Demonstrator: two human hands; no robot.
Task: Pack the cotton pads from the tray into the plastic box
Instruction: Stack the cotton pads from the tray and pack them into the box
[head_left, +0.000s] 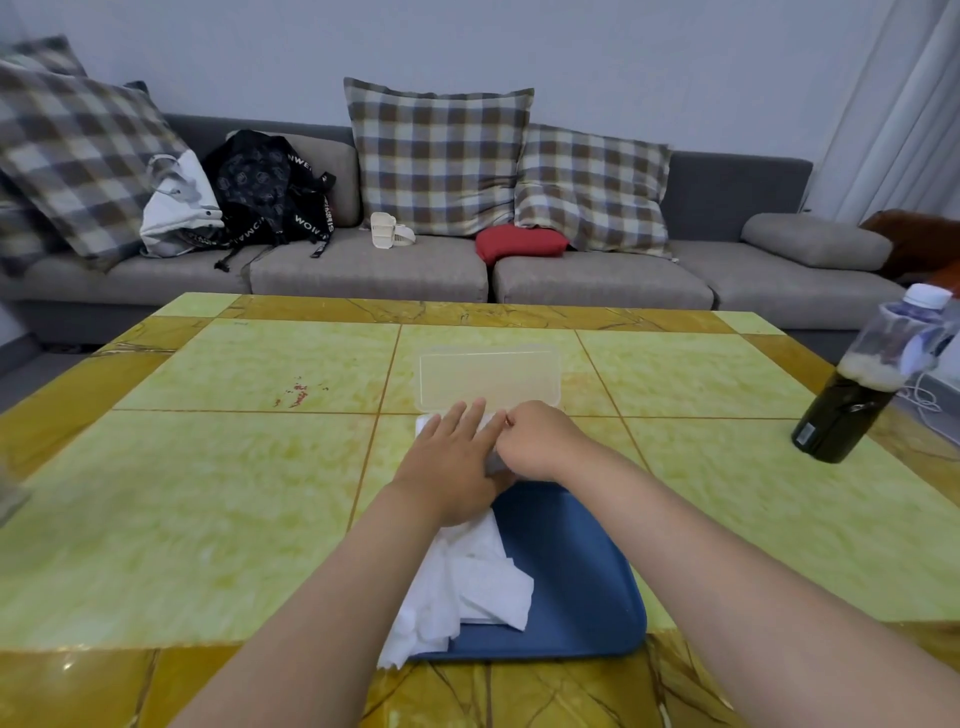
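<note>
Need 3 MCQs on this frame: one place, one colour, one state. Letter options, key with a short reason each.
1. Where is the bottle?
A. at the table's right edge
B. in the tray
C. on the sofa

2. What colour is the tray?
A. red
B. blue
C. white

3. How is the left hand posed?
A. clenched in a fist
B. fingers spread flat, palm down
C. lifted clear above the table

Key:
1 A, it stands by the right edge of the table.
2 B, bare blue shows beside the cotton pads.
3 B, its fingers lie extended over the plastic box, beside the right hand.
</note>
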